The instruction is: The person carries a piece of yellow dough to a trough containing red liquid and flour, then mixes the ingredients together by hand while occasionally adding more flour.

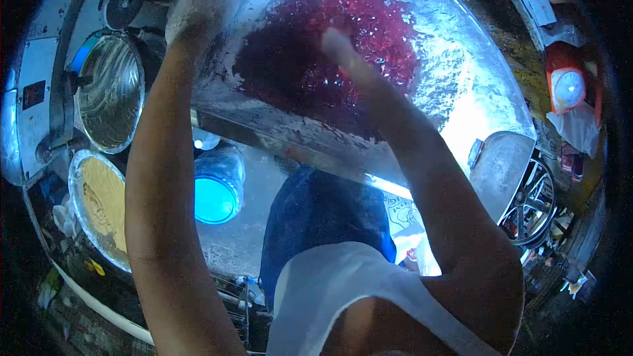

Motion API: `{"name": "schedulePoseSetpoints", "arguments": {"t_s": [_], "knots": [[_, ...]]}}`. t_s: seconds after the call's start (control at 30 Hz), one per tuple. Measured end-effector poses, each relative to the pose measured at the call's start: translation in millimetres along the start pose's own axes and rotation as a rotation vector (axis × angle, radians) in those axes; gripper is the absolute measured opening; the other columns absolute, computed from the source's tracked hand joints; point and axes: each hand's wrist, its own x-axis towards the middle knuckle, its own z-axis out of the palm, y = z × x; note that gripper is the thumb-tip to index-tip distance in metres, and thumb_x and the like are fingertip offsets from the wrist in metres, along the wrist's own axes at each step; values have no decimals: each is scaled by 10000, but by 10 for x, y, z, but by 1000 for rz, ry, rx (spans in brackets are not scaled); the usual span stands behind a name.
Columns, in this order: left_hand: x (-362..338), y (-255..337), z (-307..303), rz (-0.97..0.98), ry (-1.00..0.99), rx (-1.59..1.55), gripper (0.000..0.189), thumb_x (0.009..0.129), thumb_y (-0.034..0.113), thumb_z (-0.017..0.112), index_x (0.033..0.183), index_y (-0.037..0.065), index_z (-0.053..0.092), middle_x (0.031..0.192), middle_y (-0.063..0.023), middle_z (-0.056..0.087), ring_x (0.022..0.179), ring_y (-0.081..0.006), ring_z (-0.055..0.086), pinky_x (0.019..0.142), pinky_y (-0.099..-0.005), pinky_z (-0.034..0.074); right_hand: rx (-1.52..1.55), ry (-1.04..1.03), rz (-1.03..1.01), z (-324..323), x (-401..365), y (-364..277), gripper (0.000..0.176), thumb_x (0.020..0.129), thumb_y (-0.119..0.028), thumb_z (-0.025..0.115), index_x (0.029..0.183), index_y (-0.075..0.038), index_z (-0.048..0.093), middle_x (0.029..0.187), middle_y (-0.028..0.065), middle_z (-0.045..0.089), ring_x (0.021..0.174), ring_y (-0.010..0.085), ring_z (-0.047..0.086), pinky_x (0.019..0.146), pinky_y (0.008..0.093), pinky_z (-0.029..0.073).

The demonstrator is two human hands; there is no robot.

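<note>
My left hand [199, 6], dusted pale, is up at the left end of a metal trough [277, 128], beside dark machine parts. Its fingers look curled, but what they hold, if anything, is hidden. Over a wet, glossy, deep red mass [376, 26] in the trough is my right hand [339, 47]. Motion smears that hand, so its fingers cannot be made out, nor whether it touches the mass. The red spreads across the metal surface, darker at its left and brighter at its right. White streaks mark the metal around it.
At left, a round metal drum [112, 92] stands above a bowl of yellowish powder or dough [102, 198]. A blue-lidded container [216, 199] sits below the trough. To the right are a spoked wheel [533, 198], a curved metal cover [501, 165] and a red-and-white object [567, 82].
</note>
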Motion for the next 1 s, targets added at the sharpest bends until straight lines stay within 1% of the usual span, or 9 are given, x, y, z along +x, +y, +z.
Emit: {"name": "schedulePoseSetpoints", "arguments": {"t_s": [0.13,0.3,0.43,0.53,0.67,0.7,0.77,0.9,1.0], "knots": [[0,-83,40,68,22,-42,495,988,462,545,1225,29,516,1161,-297,664,1139,-485,621,949,-571,499,-199,-125,-140,541,-391,-309,94,810,-147,672,843,-66,707,766,146,646,679,320,641,624,454,525],[9,-49,82,30,73,-15,462,996,435,538,1204,23,525,1132,-300,672,1127,-490,625,934,-569,503,-44,-63,-110,59,-787,-390,147,814,-112,676,951,-71,706,760,143,638,714,343,649,646,475,532],[26,-61,120,21,76,-3,405,996,384,551,1172,20,521,1109,-309,668,1105,-498,623,910,-576,503,-32,4,2,-916,-272,-577,202,798,-102,703,1000,-84,712,784,159,644,763,370,664,675,493,542],[26,-105,109,63,73,-14,390,988,374,571,1146,22,515,1093,-315,662,1095,-507,615,899,-583,498,-8,-197,175,-880,532,-344,251,921,-179,607,1057,-10,732,1031,214,742,936,395,733,774,492,604],[48,-127,63,101,38,-21,387,989,378,573,1128,23,508,1083,-317,658,1096,-514,607,895,-589,490,-683,-622,-490,-703,600,-576,238,940,-202,589,971,-68,783,1084,119,751,975,328,712,866,415,583],[-6,-70,9,56,26,-31,389,989,378,572,1130,21,507,1081,-316,659,1092,-515,609,895,-592,487,-595,-512,-513,353,680,-171,217,919,-198,595,995,-108,778,1082,98,747,1000,283,700,879,374,564],[21,-116,64,121,35,-76,398,997,388,557,1140,20,505,1081,-324,659,1089,-522,611,903,-599,481,-54,-251,-320,130,39,-483,276,887,-189,586,1098,-90,734,1113,119,721,1000,268,698,846,422,572],[-8,-31,26,45,12,-6,413,1018,410,519,1163,24,504,1101,-339,654,1108,-519,611,907,-596,487,195,-395,195,119,-588,-953,203,910,-191,564,1017,-103,712,915,86,682,856,265,675,739,406,566],[2,-3,16,34,23,-41,431,974,411,541,1146,16,547,1106,-299,682,1072,-492,651,915,-573,506,141,-266,1,93,-1117,-627,192,925,-185,566,977,-85,722,894,93,687,835,260,680,714,405,570]]}}
